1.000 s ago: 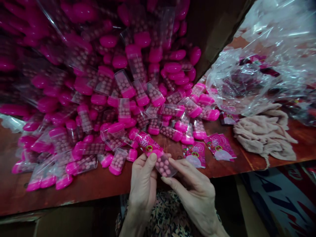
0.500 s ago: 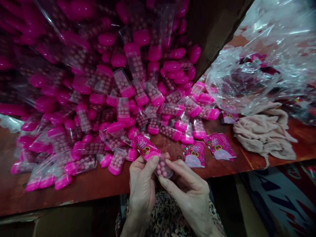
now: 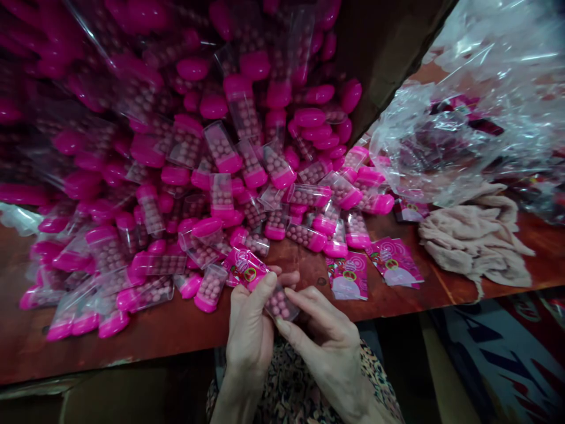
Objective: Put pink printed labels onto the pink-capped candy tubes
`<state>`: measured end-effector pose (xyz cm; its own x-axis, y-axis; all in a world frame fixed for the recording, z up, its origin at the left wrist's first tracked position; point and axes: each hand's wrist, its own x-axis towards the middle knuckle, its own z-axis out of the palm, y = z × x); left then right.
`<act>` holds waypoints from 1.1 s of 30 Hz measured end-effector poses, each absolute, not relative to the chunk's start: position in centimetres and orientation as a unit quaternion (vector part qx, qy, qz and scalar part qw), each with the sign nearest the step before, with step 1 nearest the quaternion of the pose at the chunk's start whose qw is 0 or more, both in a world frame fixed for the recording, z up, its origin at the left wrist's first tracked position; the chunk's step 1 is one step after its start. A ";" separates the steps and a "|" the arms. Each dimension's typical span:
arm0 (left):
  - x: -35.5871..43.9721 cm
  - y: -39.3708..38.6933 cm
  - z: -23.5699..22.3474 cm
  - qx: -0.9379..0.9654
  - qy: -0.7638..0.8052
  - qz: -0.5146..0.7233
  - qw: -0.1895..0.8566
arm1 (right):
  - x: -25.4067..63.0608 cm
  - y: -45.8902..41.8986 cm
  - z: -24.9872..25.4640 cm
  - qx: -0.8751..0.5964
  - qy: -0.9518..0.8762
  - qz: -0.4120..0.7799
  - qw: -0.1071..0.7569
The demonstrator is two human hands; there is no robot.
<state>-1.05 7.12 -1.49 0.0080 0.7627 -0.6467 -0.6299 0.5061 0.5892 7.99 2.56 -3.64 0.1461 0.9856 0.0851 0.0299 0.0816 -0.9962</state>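
Observation:
Between my two hands, a clear plastic tube of pink candy balls (image 3: pixel 279 304) lies tilted near the table's front edge. My left hand (image 3: pixel 252 327) is closed on it, thumb on top, with a pink printed label (image 3: pixel 247 268) sticking out past the thumb over the upper part of the tube. Whether the label is around the tube or only laid against it, I cannot tell. My right hand (image 3: pixel 329 347) pinches the tube's lower end between thumb and fingers. Beyond my hands, a big heap of similar pink-capped candy tubes (image 3: pixel 221 195) spreads over the table.
Flat pink labels lie in two small stacks, one nearer (image 3: pixel 348 277) and one farther right (image 3: pixel 394 262). Beside them are a crumpled beige cloth (image 3: pixel 477 238) and clear plastic bags (image 3: pixel 441 141). A dark box flap (image 3: pixel 388 65) slants above the heap on the reddish-brown table (image 3: pixel 176 330).
Both hands, with the tube and label, have shifted slightly left. The label's visible end now sits lower and farther left. My grip looks about the same.

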 end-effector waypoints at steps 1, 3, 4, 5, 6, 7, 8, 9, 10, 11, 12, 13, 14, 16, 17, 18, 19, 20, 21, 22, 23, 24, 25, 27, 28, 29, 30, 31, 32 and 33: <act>-0.9 7.0 -1.6 0.064 0.497 0.490 0.713 | 8.0 2.5 -3.6 -0.527 -0.495 0.424 0.546; -0.7 6.8 -1.7 0.061 0.481 0.485 0.727 | 8.1 2.4 -3.6 -0.538 -0.497 0.416 0.539; -0.5 6.6 -1.7 0.061 0.474 0.484 0.733 | 8.1 2.4 -3.5 -0.543 -0.492 0.413 0.541; -0.4 6.5 -1.7 0.060 0.468 0.484 0.737 | 8.1 2.4 -3.5 -0.546 -0.485 0.411 0.546; -0.2 6.4 -1.7 0.058 0.462 0.486 0.740 | 8.1 2.5 -3.5 -0.546 -0.478 0.408 0.553; -0.1 6.3 -1.6 0.057 0.456 0.488 0.742 | 8.1 2.5 -3.5 -0.546 -0.472 0.406 0.561; -0.1 6.2 -1.6 0.056 0.451 0.491 0.744 | 8.1 2.6 -3.4 -0.546 -0.465 0.407 0.565; -0.1 6.2 -1.5 0.058 0.446 0.493 0.745 | 8.2 2.7 -3.4 -0.544 -0.460 0.414 0.567; -0.2 6.3 -1.5 0.061 0.443 0.495 0.745 | 8.2 2.7 -3.4 -0.540 -0.455 0.425 0.567; -0.3 6.4 -1.4 0.066 0.439 0.497 0.745 | 8.3 2.8 -3.5 -0.536 -0.449 0.436 0.567; -0.5 6.5 -1.4 0.070 0.438 0.500 0.743 | 8.3 2.9 -3.5 -0.533 -0.443 0.445 0.567; -0.6 6.7 -1.4 0.073 0.441 0.501 0.741 | 8.4 2.9 -3.6 -0.532 -0.437 0.452 0.567; -0.7 6.9 -1.5 0.076 0.446 0.502 0.737 | 8.5 2.9 -3.7 -0.532 -0.432 0.456 0.568; -0.9 7.1 -1.5 0.081 0.463 0.501 0.727 | 8.5 2.9 -3.8 -0.533 -0.426 0.454 0.573; -0.8 7.1 -1.6 0.082 0.472 0.500 0.722 | 8.5 2.9 -3.9 -0.534 -0.425 0.451 0.575; -0.7 7.0 -1.6 0.081 0.479 0.500 0.716 | 8.5 2.9 -3.9 -0.536 -0.425 0.447 0.577; -0.5 6.9 -1.6 0.080 0.485 0.503 0.711 | 8.5 3.0 -3.9 -0.539 -0.425 0.441 0.579; -0.2 6.7 -1.7 0.077 0.488 0.508 0.706 | 8.5 3.0 -3.9 -0.543 -0.423 0.434 0.581; 0.0 6.5 -1.7 0.074 0.490 0.511 0.702 | 8.4 3.1 -3.9 -0.548 -0.419 0.428 0.584; 0.3 6.3 -1.8 0.073 0.491 0.515 0.699 | 8.4 3.1 -3.9 -0.551 -0.410 0.426 0.589; 0.5 6.2 -1.8 0.071 0.491 0.516 0.698 | 8.4 3.2 -3.8 -0.553 -0.397 0.427 0.595; 0.7 6.1 -1.9 0.071 0.492 0.515 0.699 | 8.3 3.3 -3.8 -0.553 -0.381 0.433 0.602; 0.8 6.0 -2.0 0.071 0.492 0.511 0.701 | 8.2 3.3 -3.8 -0.551 -0.361 0.442 0.609; 0.8 6.1 -2.0 0.073 0.495 0.504 0.704 | 8.2 3.5 -3.9 -0.541 -0.324 0.466 0.621; 0.8 6.1 -2.0 0.074 0.496 0.501 0.705 | 8.2 3.5 -3.9 -0.534 -0.310 0.477 0.625; 0.8 6.2 -2.0 0.075 0.496 0.499 0.707 | 8.2 3.6 -3.9 -0.529 -0.300 0.485 0.628; 0.7 6.3 -1.9 0.076 0.494 0.498 0.708 | 8.3 3.6 -3.9 -0.527 -0.292 0.489 0.630; 0.7 6.3 -1.9 0.078 0.491 0.497 0.711 | 8.4 3.7 -3.8 -0.528 -0.290 0.490 0.630; 0.7 6.3 -1.8 0.082 0.488 0.494 0.715 | 8.6 3.7 -3.8 -0.532 -0.292 0.490 0.626; 0.6 6.3 -1.7 0.086 0.484 0.490 0.720 | 8.8 3.7 -3.8 -0.539 -0.298 0.487 0.619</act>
